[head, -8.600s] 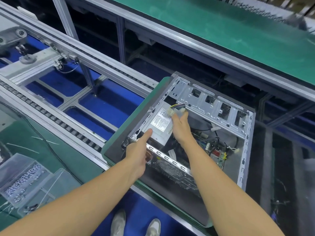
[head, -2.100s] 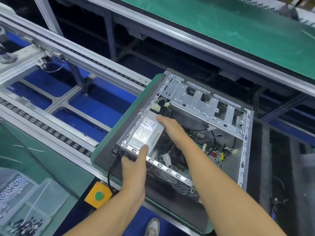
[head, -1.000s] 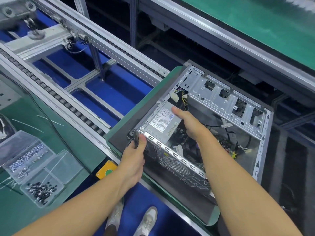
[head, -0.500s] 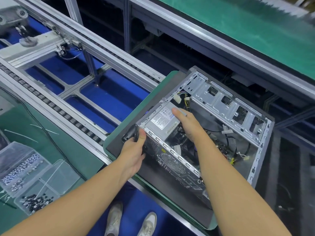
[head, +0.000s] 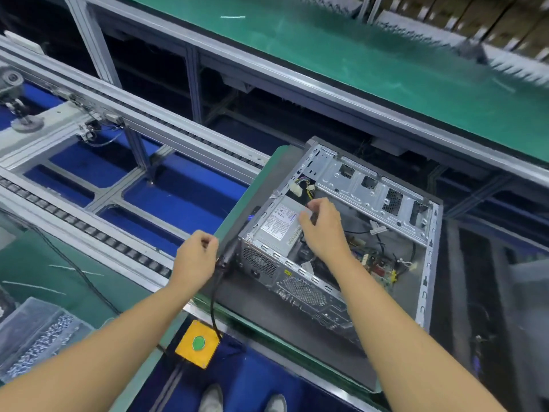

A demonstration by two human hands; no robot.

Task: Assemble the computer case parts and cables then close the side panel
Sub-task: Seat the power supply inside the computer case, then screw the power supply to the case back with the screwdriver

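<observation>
Left hand (head: 194, 257) now sits off the computer case (head: 427, 263), holding a black cable (head: 212, 301); right hand (head: 325, 230) still grips the power supply (head: 276, 224).

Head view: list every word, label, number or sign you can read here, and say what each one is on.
No text can be read in this view.
Label on the power supply: printed lines, too blurred to read.
Yellow sticker on the back of the computer case: too small to read.
Green button on the yellow box: no marking shows.
</observation>
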